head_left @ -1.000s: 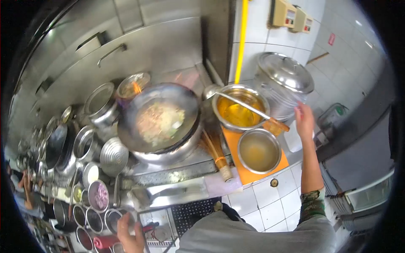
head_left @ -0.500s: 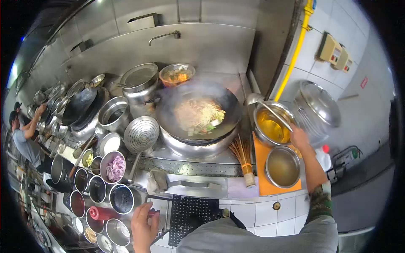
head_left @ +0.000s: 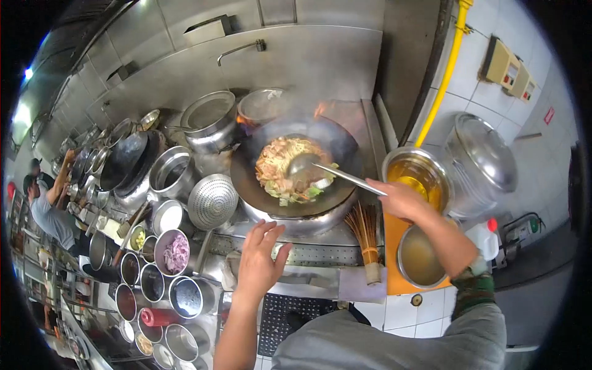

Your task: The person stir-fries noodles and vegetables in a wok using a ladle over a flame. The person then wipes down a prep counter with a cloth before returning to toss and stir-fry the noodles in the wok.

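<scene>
My right hand (head_left: 399,200) is wrapped around the handle of a metal ladle (head_left: 345,177). The ladle's bowl rests among the food in a large dark wok (head_left: 246,185). Noodles, pale meat-like pieces and green vegetables (head_left: 280,176) lie in the wok, with steam above them. My left hand (head_left: 259,256) hovers in front of the wok's near side with its fingers apart, holding nothing. Close to its left are a perforated metal skimmer (head_left: 213,200) and a folded cloth (head_left: 230,271). Below my right forearm stands a pot of cloudy liquid (head_left: 419,259).
A pot of yellow oil (head_left: 425,176) and a bamboo brush (head_left: 365,237) are on the right. Several sauce pots, a bowl of chopped onion (head_left: 172,251) and a red bottle (head_left: 159,317) fill the left. Flame (head_left: 319,110) shows behind the wok. Another person (head_left: 52,213) works far left.
My right hand has brought the ladle left from the oil pot into the wok's food. My left hand has moved up and right from beside the sauce pots toward the wok.
</scene>
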The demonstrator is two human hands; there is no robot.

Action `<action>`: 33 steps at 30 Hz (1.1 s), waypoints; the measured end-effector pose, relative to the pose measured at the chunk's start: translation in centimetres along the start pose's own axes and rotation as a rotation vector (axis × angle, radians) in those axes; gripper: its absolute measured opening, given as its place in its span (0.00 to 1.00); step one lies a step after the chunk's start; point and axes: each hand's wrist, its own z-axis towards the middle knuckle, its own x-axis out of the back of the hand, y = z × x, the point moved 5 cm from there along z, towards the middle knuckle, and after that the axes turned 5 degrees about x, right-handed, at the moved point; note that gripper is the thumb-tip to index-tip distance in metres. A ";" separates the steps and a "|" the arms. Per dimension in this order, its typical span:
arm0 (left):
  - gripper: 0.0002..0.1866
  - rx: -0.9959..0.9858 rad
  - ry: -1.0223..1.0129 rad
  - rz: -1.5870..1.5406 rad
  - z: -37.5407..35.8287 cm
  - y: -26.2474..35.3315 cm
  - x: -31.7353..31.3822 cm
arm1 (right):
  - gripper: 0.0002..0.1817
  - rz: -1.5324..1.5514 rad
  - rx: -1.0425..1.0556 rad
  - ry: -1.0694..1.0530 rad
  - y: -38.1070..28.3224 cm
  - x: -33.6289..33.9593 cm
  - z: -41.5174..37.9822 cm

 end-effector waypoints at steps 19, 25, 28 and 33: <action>0.08 0.008 0.038 0.100 -4.1 -3.9 -9.8 | 0.30 0.055 0.033 -0.018 -2.2 2.3 -0.7; 0.06 0.022 0.117 0.012 -1.4 0.5 -4.1 | 0.32 0.349 0.222 -0.083 0.1 3.9 -2.5; 0.06 0.009 0.145 0.028 0.1 -1.9 -7.0 | 0.31 0.254 0.244 -0.123 0.7 1.7 0.4; 0.06 0.023 0.099 0.061 -5.9 -3.2 -9.7 | 0.32 -0.213 -0.012 0.133 -3.8 1.8 -1.7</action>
